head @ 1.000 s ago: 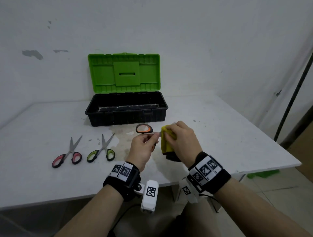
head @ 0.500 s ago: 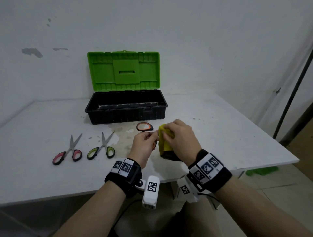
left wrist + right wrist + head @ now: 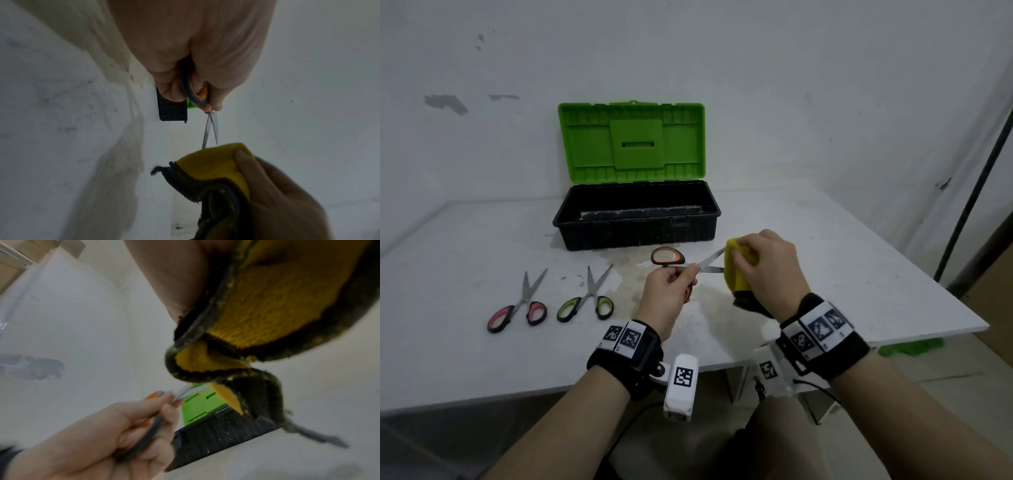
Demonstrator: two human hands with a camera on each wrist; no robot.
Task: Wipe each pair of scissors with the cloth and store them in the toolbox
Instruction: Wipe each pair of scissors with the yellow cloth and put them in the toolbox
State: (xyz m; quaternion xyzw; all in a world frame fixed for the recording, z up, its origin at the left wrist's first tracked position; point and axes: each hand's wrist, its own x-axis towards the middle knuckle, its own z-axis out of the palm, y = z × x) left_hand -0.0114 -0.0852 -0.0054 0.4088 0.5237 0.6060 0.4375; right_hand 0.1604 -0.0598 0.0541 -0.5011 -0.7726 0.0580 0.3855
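Orange-handled scissors, just in front of the open toolbox, are gripped at the handles by the left hand, blades parted. The right hand clamps the yellow cloth over the blade tips: wiping is underway. Next, probably, closing the blades and placing them in the toolbox.

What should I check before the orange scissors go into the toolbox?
1. Left hand grips the orange scissors by the handles: ok.
2. Right hand holds the yellow cloth on the blade tips: ok.
3. Blades closed for storing: not ok, they are spread apart.
4. Blades wiped clean: cannot tell.
5. Toolbox lid open: ok.
6. Pink scissors and green scissors lie on the table, not yet stored: ok.
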